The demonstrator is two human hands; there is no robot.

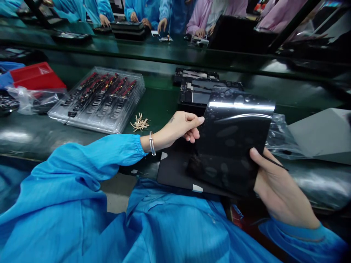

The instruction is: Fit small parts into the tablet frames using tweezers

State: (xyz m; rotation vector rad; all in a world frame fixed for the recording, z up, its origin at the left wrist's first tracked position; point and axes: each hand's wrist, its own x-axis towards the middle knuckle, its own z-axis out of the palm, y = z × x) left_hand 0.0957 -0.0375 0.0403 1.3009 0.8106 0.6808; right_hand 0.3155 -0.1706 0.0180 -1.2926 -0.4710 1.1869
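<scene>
A glossy black screen panel with a film-like, bubbled surface is held up, tilted, in front of me. My right hand grips its right edge, thumb on the front face and the fingers behind it. At the panel's upper left edge, my left hand is closed in a pinch, thumb and forefinger together on the edge; whether it holds the panel or only a film on it is unclear. Under the panel lies a flat black board with white tape pieces at its edge.
Opened tablet-like devices are stacked behind the panel. To the left are a clear tray of small parts, a pile of tan strips and a red bin. A grey box stands right. Co-workers' hands work across the bench.
</scene>
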